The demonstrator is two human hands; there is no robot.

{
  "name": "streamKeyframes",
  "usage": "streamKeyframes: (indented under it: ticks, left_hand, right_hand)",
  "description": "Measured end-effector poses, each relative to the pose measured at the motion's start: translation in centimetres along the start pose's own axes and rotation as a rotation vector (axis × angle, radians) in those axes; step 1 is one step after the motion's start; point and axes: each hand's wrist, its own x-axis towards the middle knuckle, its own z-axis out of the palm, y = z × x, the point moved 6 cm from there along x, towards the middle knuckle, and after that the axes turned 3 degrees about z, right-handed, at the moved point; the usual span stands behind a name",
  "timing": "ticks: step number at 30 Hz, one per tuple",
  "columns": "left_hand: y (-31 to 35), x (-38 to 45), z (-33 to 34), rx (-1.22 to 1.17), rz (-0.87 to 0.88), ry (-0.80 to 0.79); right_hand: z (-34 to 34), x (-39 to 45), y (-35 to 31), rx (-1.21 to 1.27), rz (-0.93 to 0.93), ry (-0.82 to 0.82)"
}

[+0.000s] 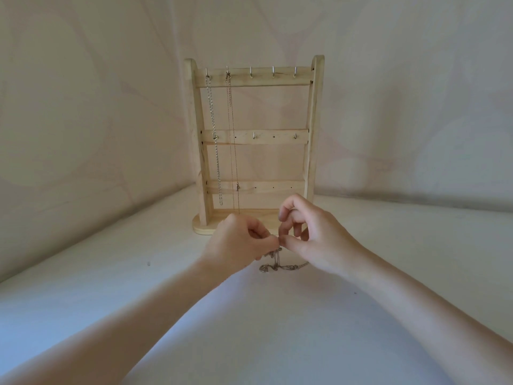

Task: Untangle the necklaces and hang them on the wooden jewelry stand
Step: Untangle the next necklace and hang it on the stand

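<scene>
White tabletop [111, 295]: both hands [238, 240] pinch tangled necklaces [277, 263] before stand [255, 134]

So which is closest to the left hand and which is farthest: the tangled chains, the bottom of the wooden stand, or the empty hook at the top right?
1. The tangled chains: pinched by the left hand, dangling just below its fingers.
2. The stand's base: on the table just behind the hand.
3. The empty top right hook: high on the stand's top bar, far up and to the right.
</scene>
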Motion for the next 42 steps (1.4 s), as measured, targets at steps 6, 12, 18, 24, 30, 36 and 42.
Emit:
streamKeyframes:
  ticks: [6,12,18,24,30,36,42]
  left_hand:
    - [1.5,-0.5,-0.2,0.336,0.306,0.117]
    - [0.4,0.4,-0.9,-0.106,0.077,0.032]
    - [1.4,0.0,-0.2,-0.270,0.129,-0.129]
    - [1.4,0.1,-0.2,-0.308,0.128,-0.153]
    - [0.4,0.2,-0.4,-0.382,-0.019,-0.180]
    - [-0.1,-0.1,0.2,-0.525,-0.170,-0.258]
    - [-1.2,0.1,0.6,-0.769,-0.346,-0.243]
  right_hand:
    - [-0.1,0.0,0.0,-0.023,0.032,-0.038]
    - [-0.5,0.1,1.1,0.341,0.227,-0.046]
    - [-0.6,0.0,1.0,0.406,0.254,-0.043]
    - [-0.8,0.0,1.2,0.446,0.266,-0.033]
    - [-0.7,0.0,1.3,0.439,0.271,-0.067]
    - [-0.6,0.0,0.8,0.342,0.225,-0.118]
    - [-0.8,0.4,-0.2,0.182,0.096,-0.116]
